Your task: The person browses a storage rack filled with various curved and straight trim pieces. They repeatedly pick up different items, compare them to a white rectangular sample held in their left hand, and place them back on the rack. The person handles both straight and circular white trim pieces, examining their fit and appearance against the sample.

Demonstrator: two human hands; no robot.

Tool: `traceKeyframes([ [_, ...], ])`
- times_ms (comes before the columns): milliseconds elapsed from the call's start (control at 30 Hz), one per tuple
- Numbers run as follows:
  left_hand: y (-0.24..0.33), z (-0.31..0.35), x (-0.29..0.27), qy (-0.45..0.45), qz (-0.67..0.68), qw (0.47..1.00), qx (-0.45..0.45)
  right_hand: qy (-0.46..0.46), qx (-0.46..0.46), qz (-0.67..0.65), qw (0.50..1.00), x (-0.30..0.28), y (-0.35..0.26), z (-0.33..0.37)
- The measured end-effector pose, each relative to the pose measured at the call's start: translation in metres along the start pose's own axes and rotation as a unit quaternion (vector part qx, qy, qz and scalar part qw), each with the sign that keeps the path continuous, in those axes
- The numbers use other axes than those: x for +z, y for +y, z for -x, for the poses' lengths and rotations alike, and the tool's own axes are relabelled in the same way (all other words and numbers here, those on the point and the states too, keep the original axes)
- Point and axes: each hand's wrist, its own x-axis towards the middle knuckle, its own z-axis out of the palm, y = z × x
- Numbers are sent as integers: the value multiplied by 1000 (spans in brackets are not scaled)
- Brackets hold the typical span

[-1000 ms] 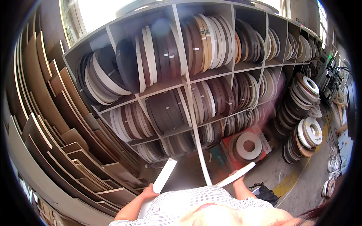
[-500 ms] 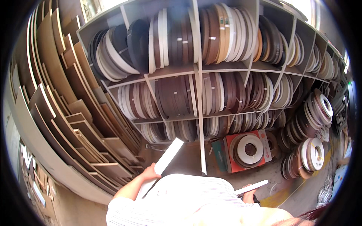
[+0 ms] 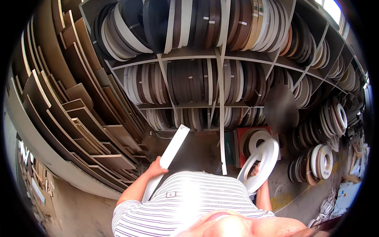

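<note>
- Nearest: striped short-sleeved shirt [image 3: 189, 201] fills the lower centre; both forearms rise from it.
- Left hand [image 3: 156, 168] is closed around the lower part of a long flat white strip of board [image 3: 170, 152], which tilts up and to the right, its top end near the bottom shelf.
- Right hand [image 3: 257, 170] is mostly hidden behind a loose white coil of edge banding [image 3: 263, 160]; it appears clamped on the coil's inner turn, fingers not clearly visible.
- Hands are well apart, one at each side of the body.
- Change: half a second ago the right hand held only a short white length low down; now the coil stands lifted and open in front of the red box [image 3: 241, 144]. The strip has shifted little. Judgement: the coil is being brought up beside the strip for comparison.
- Middle: a thin pale upright divider [image 3: 221, 118] runs from floor to shelves.
- Left: stacked brown board offcuts [image 3: 79, 118] lean in a rack.
- Far: grid shelving [image 3: 189, 55] packed with dark, brown and white banding rolls; more rolls [image 3: 321, 158] stand at right.
</note>
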Motion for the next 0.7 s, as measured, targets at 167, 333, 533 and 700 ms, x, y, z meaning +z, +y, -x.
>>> traceKeyframes([
  [167, -17, -3, -31, 9, -15, 1000, 17, -221, -53, 148, 962, 245, -29, -24],
  [333, -48, 1, -65, 38, -8, 999, 12, -424, -104, 199, 877, 445, -35, -40],
  [533, -111, 11, -88, 80, 31, 996, -5, -611, -139, 194, 755, 598, -13, -107],
  [700, -133, 20, -92, 110, 66, 992, 1, -681, -102, 154, 709, 683, 13, -160],
])
